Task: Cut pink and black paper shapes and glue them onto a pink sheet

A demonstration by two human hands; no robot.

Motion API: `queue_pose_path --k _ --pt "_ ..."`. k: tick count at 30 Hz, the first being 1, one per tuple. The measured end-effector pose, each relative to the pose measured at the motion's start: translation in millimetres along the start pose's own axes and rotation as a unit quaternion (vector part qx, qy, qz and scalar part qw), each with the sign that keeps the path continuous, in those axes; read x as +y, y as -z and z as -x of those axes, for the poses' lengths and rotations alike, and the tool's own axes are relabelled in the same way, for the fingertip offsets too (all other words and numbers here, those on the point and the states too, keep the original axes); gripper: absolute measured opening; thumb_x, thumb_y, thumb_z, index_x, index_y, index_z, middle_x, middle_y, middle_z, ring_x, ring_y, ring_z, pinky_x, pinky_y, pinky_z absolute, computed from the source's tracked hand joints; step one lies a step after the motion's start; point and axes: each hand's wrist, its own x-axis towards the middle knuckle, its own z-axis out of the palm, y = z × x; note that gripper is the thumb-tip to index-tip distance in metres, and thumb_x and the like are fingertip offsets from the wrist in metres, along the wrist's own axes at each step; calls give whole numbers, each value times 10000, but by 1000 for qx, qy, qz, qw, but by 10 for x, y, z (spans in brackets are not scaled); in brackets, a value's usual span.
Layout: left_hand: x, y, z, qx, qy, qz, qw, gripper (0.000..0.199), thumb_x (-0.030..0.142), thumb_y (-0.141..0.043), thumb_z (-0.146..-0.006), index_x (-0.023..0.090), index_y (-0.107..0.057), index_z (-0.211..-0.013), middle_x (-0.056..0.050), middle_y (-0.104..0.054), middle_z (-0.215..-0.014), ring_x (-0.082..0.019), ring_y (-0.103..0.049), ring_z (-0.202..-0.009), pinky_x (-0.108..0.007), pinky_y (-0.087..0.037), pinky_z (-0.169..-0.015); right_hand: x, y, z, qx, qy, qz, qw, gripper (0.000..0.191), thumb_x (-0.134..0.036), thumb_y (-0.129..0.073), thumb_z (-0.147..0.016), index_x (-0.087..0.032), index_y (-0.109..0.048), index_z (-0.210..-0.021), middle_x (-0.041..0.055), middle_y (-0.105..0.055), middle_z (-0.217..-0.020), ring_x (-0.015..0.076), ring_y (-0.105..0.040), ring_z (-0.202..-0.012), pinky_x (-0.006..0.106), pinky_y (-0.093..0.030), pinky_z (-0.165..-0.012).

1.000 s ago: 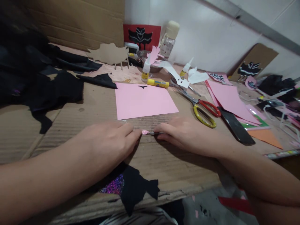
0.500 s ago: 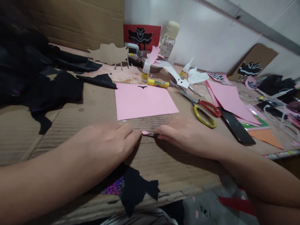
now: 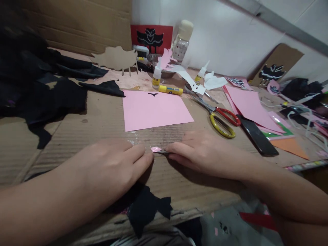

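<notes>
A small pink paper piece (image 3: 155,149) with a shiny, speckled face lies between my two hands, low over the cardboard (image 3: 84,136). My left hand (image 3: 115,162) is closed, its thumb and fingertips at the piece's left end; the exact hold is partly hidden. My right hand (image 3: 200,150) pinches thin dark tweezers (image 3: 163,152), whose tips meet the pink piece; the rest of the tool is inside the fingers. Just beyond lies a pink sheet (image 3: 156,114) with a small black bird-like cutout (image 3: 153,94). A black fabric cutout (image 3: 147,208) rests below my left wrist.
A yellow glue stick (image 3: 170,90) touches the pink sheet's far edge. Scissors (image 3: 222,125) and a black phone-like slab (image 3: 260,138) lie to the right. Glue bottles (image 3: 156,77) and a clear bottle (image 3: 181,49) stand behind. Black cloth (image 3: 58,97) covers the left.
The pink piece has turned so its shiny, speckled face shows, and it sits slightly further left. Both hands stay close together. The whole view has shifted slightly.
</notes>
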Motion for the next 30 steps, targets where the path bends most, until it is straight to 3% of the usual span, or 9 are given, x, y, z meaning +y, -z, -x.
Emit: queue_pose_path --k 6,11,18,21,26,30 --pt "-43 -29 11 -5 -2 -10 1000 529 9 -485 -855 155 -639 -1340 -73 -783 -988 -249 -696 -760 -376 -541 -692 0 -10 -8 8 -8 -3 1000 294 -299 -500 -1118 -151 -754 -1126 68 -718 -745 231 -609 -644 350 -274 -604" --pt "-67 21 -58 -56 6 31 998 511 29 -504 -883 164 -677 -1345 -99 -803 -1050 -260 -744 -836 -362 -594 -717 16 11 -20 -2 -13 -20 1000 283 -317 -539 -1107 -155 -771 -1120 70 -734 -747 232 -641 -651 345 -310 -608" --pt "-55 44 -94 -49 9 22 999 430 38 -515 -907 139 -718 -1271 -89 -788 -954 -250 -702 -732 -352 -560 -634 145 65 26 -2 -17 -142 990 189 -277 -624 -1057 -186 -770 -1134 49 -794 -839 198 -709 -710 299 -418 -650" --pt "-44 22 -65 -32 6 34 999 489 -2 -507 -876 154 -707 -1294 -87 -777 -972 -250 -698 -773 -344 -541 -658 296 76 46 46 -46 -186 980 156 -260 -628 -1039 -196 -762 -1087 35 -805 -908 173 -710 -767 274 -451 -693" --pt "-36 -126 25 14 5 9 1000 635 -40 -482 -811 166 -630 -1393 -46 -746 -913 -236 -645 -724 -348 -490 -646 753 0 48 218 -171 -140 951 175 -306 -645 -1004 -179 -764 -978 51 -783 -879 176 -662 -742 286 -460 -690" --pt "-39 -112 2 17 -8 -10 1000 628 -62 -458 -796 151 -635 -1360 -46 -745 -914 -227 -648 -720 -345 -483 -642 1177 -145 52 240 -283 -85 925 170 -268 -668 -965 -187 -814 -995 95 -820 -974 247 -713 -860 363 -515 -784"
